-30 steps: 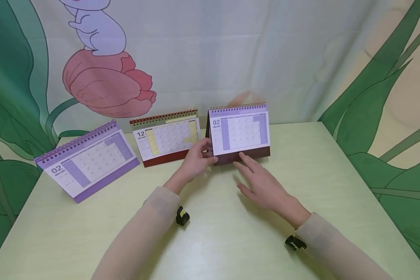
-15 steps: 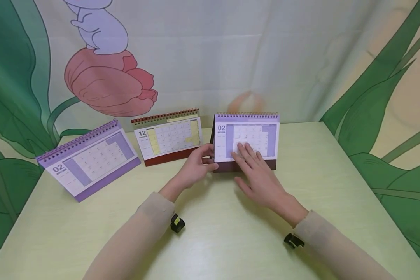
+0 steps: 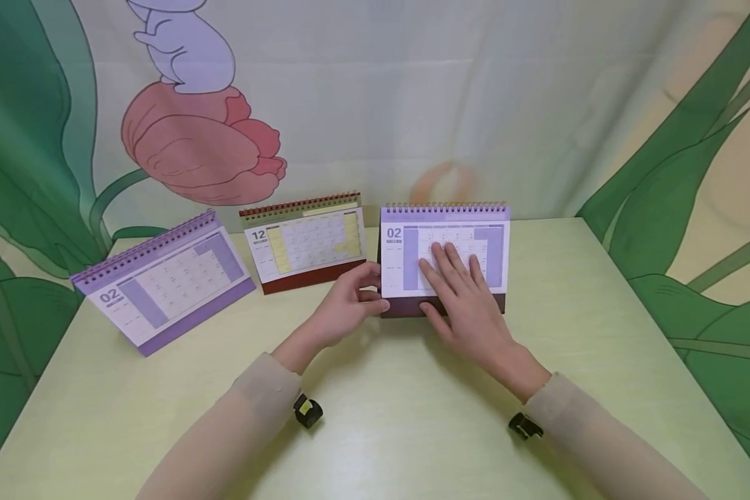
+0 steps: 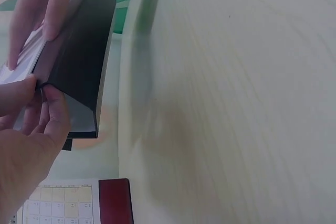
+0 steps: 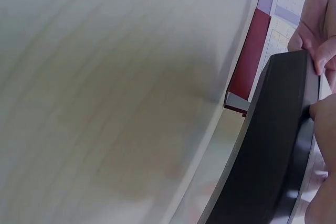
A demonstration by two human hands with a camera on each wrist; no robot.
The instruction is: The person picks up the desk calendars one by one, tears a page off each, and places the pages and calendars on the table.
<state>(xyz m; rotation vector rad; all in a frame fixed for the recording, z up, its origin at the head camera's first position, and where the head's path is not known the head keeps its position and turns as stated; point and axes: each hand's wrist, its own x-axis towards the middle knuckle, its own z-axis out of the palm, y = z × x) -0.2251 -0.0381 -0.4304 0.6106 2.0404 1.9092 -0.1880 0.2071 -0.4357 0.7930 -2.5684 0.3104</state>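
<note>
A desk calendar [image 3: 394, 271] with a "02" page, a top spiral and a dark brown base stands between the two hands. My left hand [image 3: 344, 305] pinches the lower left edge of its base, thumb in front and fingers curled in behind the end, as the left wrist view shows. My right hand [image 3: 471, 312] lies with straight, spread fingers on the page, and its thumb touches the base strip. The calendar's black underside [image 4: 81, 51] faces the left wrist camera; in the right wrist view this underside [image 5: 262, 145] shows too. The calendar's back is hidden.
Left of it stands a "12" desk calendar [image 3: 312, 243] with yellow columns and a dark red base. A purple "02" calendar [image 3: 175, 285] is angled at the far left. The pale table [image 3: 375, 430] meets a printed curtain [image 3: 362, 97] at the back.
The brown-based calendar has shifted a little right and towards me, now facing more squarely forward. My right hand's fingers moved from the base strip up onto the page. The left hand kept its grip.
</note>
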